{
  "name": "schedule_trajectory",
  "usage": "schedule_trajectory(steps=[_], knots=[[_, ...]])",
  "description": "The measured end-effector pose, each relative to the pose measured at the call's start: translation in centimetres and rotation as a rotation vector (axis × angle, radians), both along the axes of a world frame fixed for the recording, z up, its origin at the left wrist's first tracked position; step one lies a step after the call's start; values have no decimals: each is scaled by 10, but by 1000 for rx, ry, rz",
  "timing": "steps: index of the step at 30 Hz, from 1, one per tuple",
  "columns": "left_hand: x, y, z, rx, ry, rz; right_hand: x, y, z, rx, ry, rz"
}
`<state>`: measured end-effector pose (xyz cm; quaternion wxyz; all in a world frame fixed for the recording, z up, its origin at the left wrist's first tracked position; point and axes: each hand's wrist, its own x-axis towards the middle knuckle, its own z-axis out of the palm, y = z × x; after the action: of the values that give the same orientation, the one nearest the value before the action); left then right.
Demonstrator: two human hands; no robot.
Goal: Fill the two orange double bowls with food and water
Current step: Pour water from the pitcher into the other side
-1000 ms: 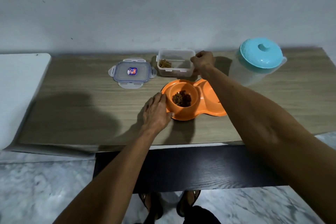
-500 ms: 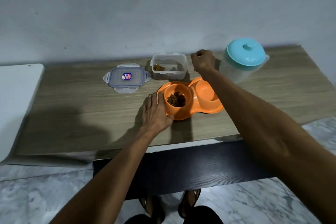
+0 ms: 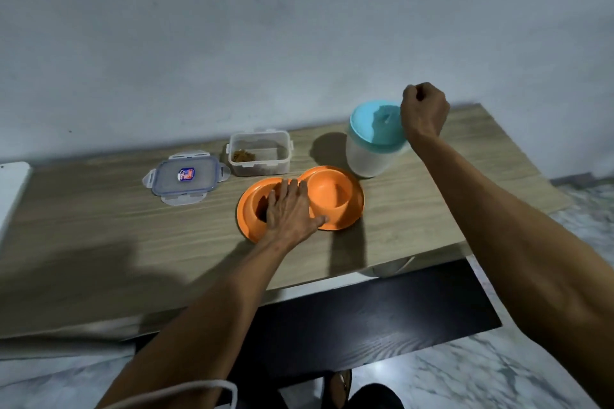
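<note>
Head view is showing the left hand [image 3: 292, 212] lying flat and released across the orange double bowl [image 3: 332, 196] near the wooden table's [image 3: 99, 226] front edge, while the right hand [image 3: 423, 113] is hovering clenched, grasping nothing visible, beside the teal-lidded jug [image 3: 372, 146], bare tabletop staying free to the left.

One printed item found: a small sticker [image 3: 186, 174] in blue, red and white at the centre of the clear container lid [image 3: 186, 178], which lies flat on the counter [image 3: 99, 209], left of centre in the frame. Its lettering is too small and blurred to read. No other text, brand, number or sign is legible anywhere in the frame.
</note>
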<state>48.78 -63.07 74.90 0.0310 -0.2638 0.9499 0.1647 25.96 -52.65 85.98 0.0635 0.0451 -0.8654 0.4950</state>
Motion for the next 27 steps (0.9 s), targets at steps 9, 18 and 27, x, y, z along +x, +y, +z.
schedule_trajectory(steps=[9, 18, 27], knots=[[-12, 12, -13, -15, -41, 120, -45, 23, -74, -310, -471, -32], [-14, 14, -15, 5, -27, 149, -47, 17, -60, -300, -432, 46], [-13, 14, -11, 25, -37, 149, -31, 7, -32, 42, -133, 290]])
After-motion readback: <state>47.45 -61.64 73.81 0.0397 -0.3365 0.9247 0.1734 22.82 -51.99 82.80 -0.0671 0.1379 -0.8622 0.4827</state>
